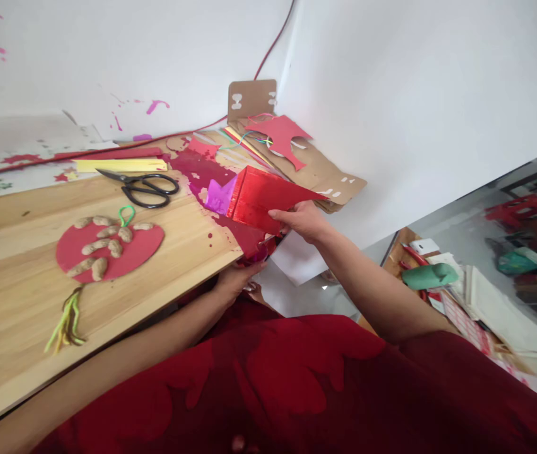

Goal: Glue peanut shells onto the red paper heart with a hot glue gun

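Observation:
My right hand (302,221) pinches a shiny red folded paper piece (261,195) between thumb and fingers, above the corner of the wooden table. A purple shiny piece (220,197) juts out at its left side. Just below, at the table's front edge, my left hand (237,280) is closed, its thumb pointing right, close to red and purple shiny material; what it grips is hidden. To the left lies a red oval card (129,255) bearing several peanuts (115,246), a green loop (127,215) on top and a yellow-green yarn tassel (67,321) below.
Black-handled scissors (150,189) lie behind the card, beside yellow paper strips (121,165). Brown cardboard (325,173) with a cut red sheet (280,135) rests at the back corner, against white walls. A red cable (169,135) crosses behind. Another cluttered surface (467,302) stands at right.

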Tool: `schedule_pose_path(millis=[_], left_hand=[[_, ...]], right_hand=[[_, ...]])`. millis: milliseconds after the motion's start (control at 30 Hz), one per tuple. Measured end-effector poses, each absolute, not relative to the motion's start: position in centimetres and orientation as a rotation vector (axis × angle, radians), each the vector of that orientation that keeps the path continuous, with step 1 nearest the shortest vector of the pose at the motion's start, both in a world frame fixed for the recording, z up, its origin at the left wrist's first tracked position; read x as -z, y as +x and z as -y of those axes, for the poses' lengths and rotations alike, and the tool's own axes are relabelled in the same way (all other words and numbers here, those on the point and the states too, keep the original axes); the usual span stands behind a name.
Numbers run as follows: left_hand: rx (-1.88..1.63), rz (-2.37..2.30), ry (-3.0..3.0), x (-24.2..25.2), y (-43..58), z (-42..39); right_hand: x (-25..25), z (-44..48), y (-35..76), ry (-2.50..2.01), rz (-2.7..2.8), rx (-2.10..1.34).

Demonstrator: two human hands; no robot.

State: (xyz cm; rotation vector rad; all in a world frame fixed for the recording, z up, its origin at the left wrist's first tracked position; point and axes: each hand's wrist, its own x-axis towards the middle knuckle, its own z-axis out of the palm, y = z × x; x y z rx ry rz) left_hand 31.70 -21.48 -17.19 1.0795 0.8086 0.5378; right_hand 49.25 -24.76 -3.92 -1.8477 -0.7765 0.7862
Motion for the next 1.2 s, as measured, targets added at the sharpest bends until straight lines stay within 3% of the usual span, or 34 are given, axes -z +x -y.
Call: schedule_pose_path(millis=[1200], left_hand=[[-0.511, -0.748, 1.17, 17.0, 30.2, 21.9]], right_hand=[[3.0, 26.3, 50.0, -1.844, 0.895, -0.711]])
